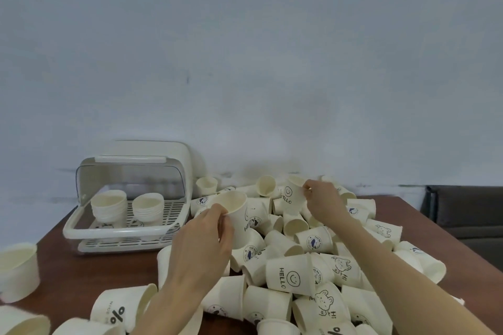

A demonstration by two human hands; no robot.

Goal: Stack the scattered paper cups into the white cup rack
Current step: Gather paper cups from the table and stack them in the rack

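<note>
cup [239,215] in left grip [204,242], rack [125,231] beyond

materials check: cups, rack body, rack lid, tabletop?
Cups: looks like matte cream paper, with rolled rims and printed graphics; any inner coating can't be judged.
Rack: probably white moulded plastic, smooth, with a slotted tray floor.
Lid: seemingly clear tinted plastic, see-through, with an opaque white handle bar.
Table: reddish-brown with a slight sheen; wood or laminate, unclear.
</note>
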